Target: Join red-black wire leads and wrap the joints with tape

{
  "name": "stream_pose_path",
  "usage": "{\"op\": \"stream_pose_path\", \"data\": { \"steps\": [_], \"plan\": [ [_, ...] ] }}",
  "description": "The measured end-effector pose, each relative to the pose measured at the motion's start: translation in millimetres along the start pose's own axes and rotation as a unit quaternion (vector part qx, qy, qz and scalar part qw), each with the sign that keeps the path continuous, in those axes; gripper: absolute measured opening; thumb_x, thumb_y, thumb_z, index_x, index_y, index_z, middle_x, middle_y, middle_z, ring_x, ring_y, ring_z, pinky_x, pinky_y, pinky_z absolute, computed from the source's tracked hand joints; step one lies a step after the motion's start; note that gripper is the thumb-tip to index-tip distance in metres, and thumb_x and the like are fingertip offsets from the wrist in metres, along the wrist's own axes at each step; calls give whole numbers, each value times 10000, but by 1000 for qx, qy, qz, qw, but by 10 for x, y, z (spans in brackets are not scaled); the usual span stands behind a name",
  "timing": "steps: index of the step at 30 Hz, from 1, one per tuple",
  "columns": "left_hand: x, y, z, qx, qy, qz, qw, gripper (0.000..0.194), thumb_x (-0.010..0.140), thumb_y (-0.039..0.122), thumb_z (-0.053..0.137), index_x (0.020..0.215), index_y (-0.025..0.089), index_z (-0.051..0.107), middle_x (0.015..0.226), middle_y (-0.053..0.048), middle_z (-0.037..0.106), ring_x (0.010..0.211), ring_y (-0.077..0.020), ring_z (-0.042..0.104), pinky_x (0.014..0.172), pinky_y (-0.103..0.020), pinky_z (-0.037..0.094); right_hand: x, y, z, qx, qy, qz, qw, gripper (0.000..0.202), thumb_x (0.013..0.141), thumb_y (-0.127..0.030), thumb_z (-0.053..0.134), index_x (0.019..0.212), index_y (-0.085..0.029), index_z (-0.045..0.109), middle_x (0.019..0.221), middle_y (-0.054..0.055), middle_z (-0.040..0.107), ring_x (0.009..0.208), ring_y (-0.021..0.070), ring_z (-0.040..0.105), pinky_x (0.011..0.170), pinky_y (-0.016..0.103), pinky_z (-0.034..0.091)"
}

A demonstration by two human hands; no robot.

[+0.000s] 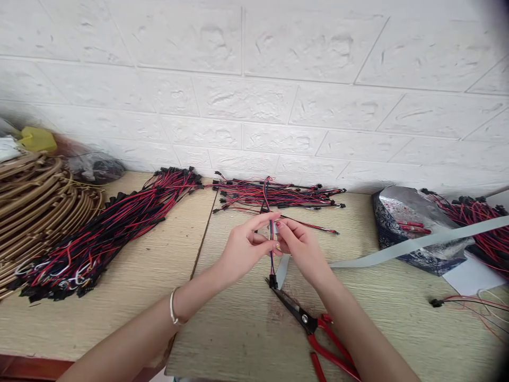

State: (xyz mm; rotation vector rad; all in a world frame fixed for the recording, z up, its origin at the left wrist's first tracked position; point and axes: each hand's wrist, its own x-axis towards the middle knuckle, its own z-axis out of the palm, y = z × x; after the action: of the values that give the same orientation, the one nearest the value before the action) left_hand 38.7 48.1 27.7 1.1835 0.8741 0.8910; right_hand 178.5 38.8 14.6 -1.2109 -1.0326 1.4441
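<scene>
Between my two hands a wire harness of red, blue and black strands runs upright, with a black connector at its lower end. My left hand pinches the strands between thumb and fingers. My right hand is closed at the same spot, its fingertips on a small pale piece of tape against the wires. Below the hands, red-handled scissors lie on the table, their tips beside the harness connector. A pale tape strip runs behind my right wrist to the right.
Several wire harnesses lie along the wall, and a large bundle of them at left. Far left are stacked tan hoops. A dark patterned bag sits right, near more wires. A table seam crosses left of centre.
</scene>
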Motion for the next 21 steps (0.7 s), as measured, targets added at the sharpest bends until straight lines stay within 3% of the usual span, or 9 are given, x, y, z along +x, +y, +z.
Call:
{"op": "stream_pose_path", "data": {
  "steps": [3, 6, 11, 15, 18, 21],
  "plan": [
    [-5, 10, 5, -21, -1, 6, 1000, 550, 678, 98, 694, 1203, 223, 589, 1368, -131, 525, 612, -106, 696, 627, -233, 574, 3, 12, -24, 9, -13, 0, 1000, 400, 693, -586, 655, 756, -200, 570, 537, -78, 332, 477, 86, 268, 459, 240, 221],
    [-1, 21, 2, -47, -19, 1, 999, 541, 676, 97, 709, 1189, 226, 593, 1441, -134, 438, 597, -97, 694, 617, -234, 578, 7, 10, -39, 26, -34, -4, 999, 366, 718, -546, 660, 730, -192, 569, 526, -79, 340, 468, 76, 243, 456, 239, 176],
    [14, 58, -22, -88, -34, -10, 996, 527, 657, 72, 730, 1156, 185, 600, 1398, -133, 493, 606, -106, 698, 609, -220, 581, -28, -79, -50, 110, -70, 10, 991, 307, 747, -461, 657, 675, -181, 556, 541, -68, 373, 461, 68, 254, 463, 246, 177],
    [11, 79, -52, -129, -87, -6, 988, 524, 678, 75, 735, 1167, 197, 593, 1392, -135, 500, 602, -129, 706, 581, -221, 582, -45, -124, -88, 184, -117, 53, 974, 259, 741, -391, 660, 648, -172, 558, 588, -44, 430, 471, 71, 293, 466, 251, 232],
    [14, 57, -70, -160, -130, 6, 978, 511, 701, 96, 742, 1173, 224, 594, 1375, -129, 521, 595, -131, 707, 570, -213, 579, -13, -73, -119, 214, -159, 63, 962, 177, 709, -314, 710, 709, -168, 609, 538, -68, 388, 450, 61, 239, 445, 235, 218],
    [19, 37, -73, -180, -146, 9, 973, 492, 707, 93, 743, 1156, 240, 607, 1398, -123, 496, 586, -132, 707, 538, -200, 569, 21, -4, -130, 221, -185, 63, 955, 221, 686, -338, 748, 681, -176, 599, 474, -86, 348, 422, 56, 218, 424, 221, 201]
  ]
}}
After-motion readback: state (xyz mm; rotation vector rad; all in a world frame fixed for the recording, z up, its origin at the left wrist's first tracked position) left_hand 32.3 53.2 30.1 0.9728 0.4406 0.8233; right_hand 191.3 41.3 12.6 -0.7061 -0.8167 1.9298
